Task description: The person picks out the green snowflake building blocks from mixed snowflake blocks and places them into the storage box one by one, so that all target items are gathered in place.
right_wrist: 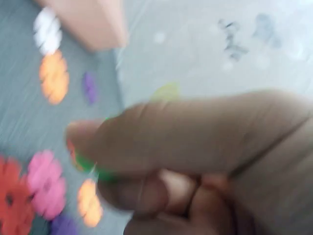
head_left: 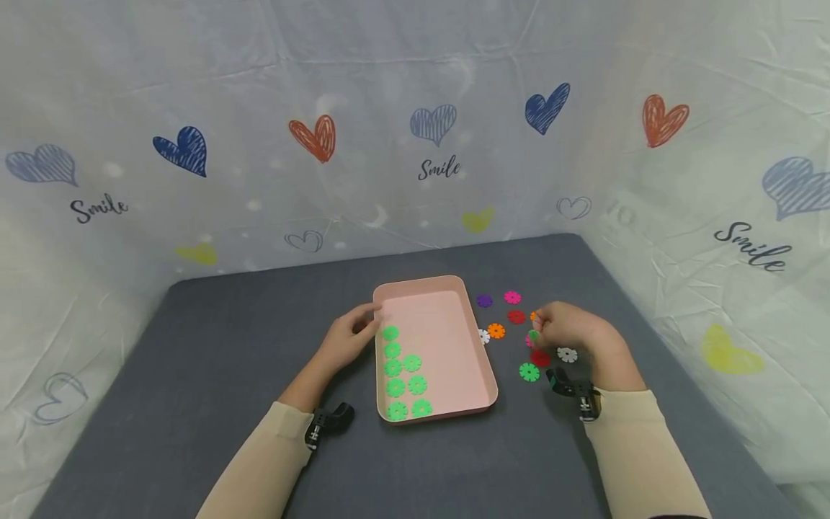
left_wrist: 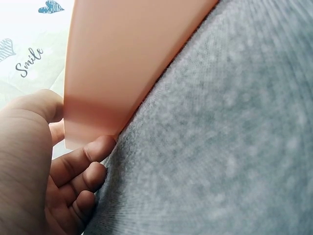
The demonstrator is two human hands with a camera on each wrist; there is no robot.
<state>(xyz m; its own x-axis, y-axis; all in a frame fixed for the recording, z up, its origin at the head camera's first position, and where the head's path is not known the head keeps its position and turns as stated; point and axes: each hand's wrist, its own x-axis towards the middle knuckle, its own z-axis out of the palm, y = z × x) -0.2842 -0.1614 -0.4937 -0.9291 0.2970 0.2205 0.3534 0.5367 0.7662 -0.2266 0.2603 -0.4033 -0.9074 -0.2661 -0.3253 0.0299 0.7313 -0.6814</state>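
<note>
My left hand [head_left: 351, 335] grips the left wall of the pink tray [head_left: 447, 346], thumb side up at the rim. In the left wrist view, fingertips [left_wrist: 100, 147] curl against the tray's lower outer edge. Several green notched plastic discs [head_left: 418, 385] lie in the tray, in columns along its left side and near end. To the right of the tray, my right hand [head_left: 567, 326] pinches a green notched disc [right_wrist: 85, 163] between thumb and fingers, above the loose discs. Most of that disc is hidden by the fingers, and the right wrist view is blurred.
Loose discs lie right of the tray: purple [head_left: 484, 300], pink [head_left: 512, 297], orange [head_left: 496, 331], red [head_left: 516, 316], white [head_left: 567, 355] and green [head_left: 529, 372]. One white disc [head_left: 484, 336] sits against the tray's right wall. A printed curtain [head_left: 376, 202] stands behind the grey table [head_left: 246, 346].
</note>
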